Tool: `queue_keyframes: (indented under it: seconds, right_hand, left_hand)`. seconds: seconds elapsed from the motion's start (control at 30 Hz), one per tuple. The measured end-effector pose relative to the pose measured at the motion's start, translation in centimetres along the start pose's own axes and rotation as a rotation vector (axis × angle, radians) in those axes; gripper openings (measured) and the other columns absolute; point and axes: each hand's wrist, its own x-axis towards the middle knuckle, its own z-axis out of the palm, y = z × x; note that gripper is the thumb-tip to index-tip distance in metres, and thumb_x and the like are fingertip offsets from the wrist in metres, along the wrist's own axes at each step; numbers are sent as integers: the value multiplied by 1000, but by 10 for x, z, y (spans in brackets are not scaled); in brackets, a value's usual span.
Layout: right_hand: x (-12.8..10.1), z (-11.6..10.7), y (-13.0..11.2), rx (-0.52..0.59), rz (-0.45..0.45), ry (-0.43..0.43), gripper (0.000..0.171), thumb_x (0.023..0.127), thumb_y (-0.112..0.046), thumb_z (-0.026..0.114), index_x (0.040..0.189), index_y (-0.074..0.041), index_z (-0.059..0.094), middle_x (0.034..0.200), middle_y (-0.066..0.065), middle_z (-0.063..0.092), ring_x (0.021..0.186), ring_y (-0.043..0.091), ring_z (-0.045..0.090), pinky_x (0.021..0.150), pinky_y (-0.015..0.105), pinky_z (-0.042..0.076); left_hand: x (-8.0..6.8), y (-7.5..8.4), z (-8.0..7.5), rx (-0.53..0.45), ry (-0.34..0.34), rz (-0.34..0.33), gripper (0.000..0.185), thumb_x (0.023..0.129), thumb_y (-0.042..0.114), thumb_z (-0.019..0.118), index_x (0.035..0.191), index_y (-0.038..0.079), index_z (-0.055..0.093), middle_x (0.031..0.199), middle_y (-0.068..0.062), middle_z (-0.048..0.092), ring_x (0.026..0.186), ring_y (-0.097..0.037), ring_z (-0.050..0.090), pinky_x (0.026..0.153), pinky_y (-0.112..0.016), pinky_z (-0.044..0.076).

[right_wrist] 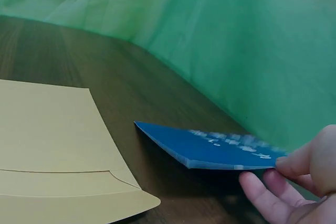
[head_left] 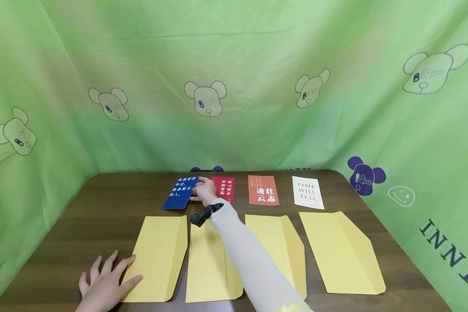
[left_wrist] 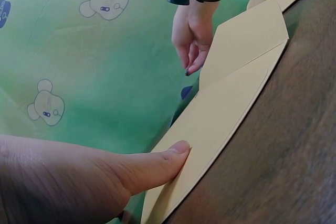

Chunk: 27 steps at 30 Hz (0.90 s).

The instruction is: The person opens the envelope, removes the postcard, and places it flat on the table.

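Observation:
My right hand (head_left: 205, 190) pinches a blue card (head_left: 179, 193) with white writing by its right edge. In the right wrist view the blue card (right_wrist: 215, 150) is tilted, partly raised off the tabletop, with the thumb above and fingers beneath. My left hand (head_left: 108, 284) lies with spread fingers at the left edge of the leftmost yellow envelope (head_left: 157, 255). Its thumb rests on that envelope (left_wrist: 210, 114) in the left wrist view. Just right of my right hand lies a dark red card (head_left: 225, 186), partly covered by the hand.
An orange-red card (head_left: 263, 190) and a white card (head_left: 308, 193) lie farther right in the back row. More yellow envelopes, flaps open to the right, line the front: one (head_left: 206, 264) partly under the right arm, another (head_left: 274, 255), and the rightmost (head_left: 339, 253). Green curtain (head_left: 257, 130) surrounds the table.

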Motion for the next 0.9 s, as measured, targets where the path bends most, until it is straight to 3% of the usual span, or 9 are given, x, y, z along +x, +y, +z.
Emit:
queue_keyframes:
  seconds: [0.13,0.27,0.4,0.57,0.67,0.77,0.9]
  right_hand:
    - [-1,1,2,0,22,-86,58,92,14,54,148,3,43,130,23,58,95,30,65,76,42,59]
    - [0,2,0,-10,30,-150,57,94,10,54,149,5,38,135,27,55,109,36,64,83,42,57]
    - [-1,3,-3,-49,27,-208,59,94,6,55,149,9,35,140,29,51,125,40,55,90,42,54]
    - [-8,-1,-11,-175,-4,-291,60,97,-3,57,151,7,33,153,22,39,135,34,46,102,42,47]
    - [-16,-9,-16,-192,-15,-344,62,98,-5,56,152,6,30,158,19,32,139,34,41,107,44,41]
    - [-26,-23,-19,-201,-21,-415,65,98,-7,57,154,4,26,159,19,28,139,37,40,109,46,39]
    - [-44,-55,-24,-233,-47,-506,67,98,-7,57,155,4,23,160,22,25,137,38,41,109,46,38]
  left_hand:
    - [0,-2,-2,12,-5,0,80,86,70,58,143,15,52,152,-36,21,133,-65,6,92,-83,2]
    - [1,-2,-5,17,-13,-4,81,86,71,57,143,14,52,152,-36,21,133,-66,5,92,-83,1]
    - [0,-2,-5,16,-15,-6,81,87,71,56,144,14,51,152,-36,20,133,-66,5,91,-83,1]
    - [-2,-5,-6,6,-11,2,80,88,69,57,144,12,49,151,-37,19,133,-65,5,91,-83,1]
    - [-2,-6,-8,4,-2,12,80,88,67,58,144,11,48,151,-38,19,133,-64,5,92,-83,1]
    - [-4,-6,-10,18,27,20,80,88,67,58,143,9,48,149,-38,21,133,-63,7,92,-82,2]
    - [-9,-1,-8,54,143,65,78,88,63,61,142,7,47,147,-35,28,133,-61,12,93,-80,7]
